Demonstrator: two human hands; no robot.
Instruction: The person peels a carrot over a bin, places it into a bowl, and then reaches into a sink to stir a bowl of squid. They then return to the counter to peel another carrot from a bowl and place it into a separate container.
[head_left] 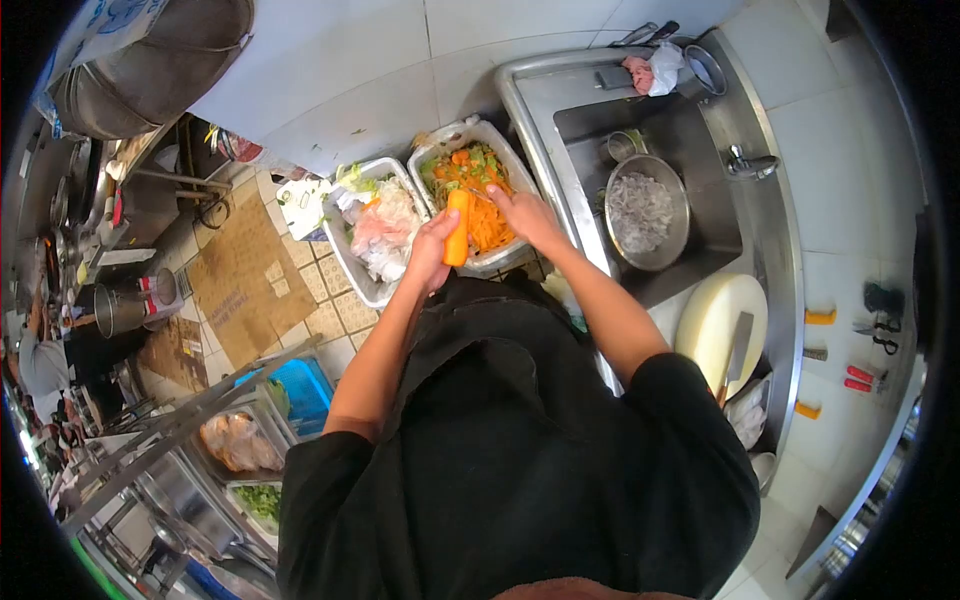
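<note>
Here, the left hand point(430, 252) is shut tight around a long orange carrot point(456, 228). The carrot stands almost straight up and down, near the top middle of the frame. Its top end sits over the lower edge of a white plastic box full of orange carrot strips and green bits point(492, 262).

The right hand point(525, 215) is just beside the carrot, over that same box. Its fingers are bent, and a thin thing seems to stick out of it toward the carrot. It is too small to see well, so I cannot tell if the hand is holding something.

Both arms come up from a black shirt point(500, 460) that fills the bottom of the frame.

To the left, touching the first box, is a second white plastic box with pale scraps and a few green leaves inside point(350, 262).

To the right is a shiny steel sink point(620, 115). A round metal bowl with pale chopped pieces in it point(686, 215) sits in the sink.

Lower on the right, a round white cutting board point(705, 315) lies on the tabletop, and a wide knife with a wooden handle point(738, 340) rests on it.

At the lower left there is a blue plastic crate point(300, 390), and below it there are metal trays of food point(240, 440).
</note>
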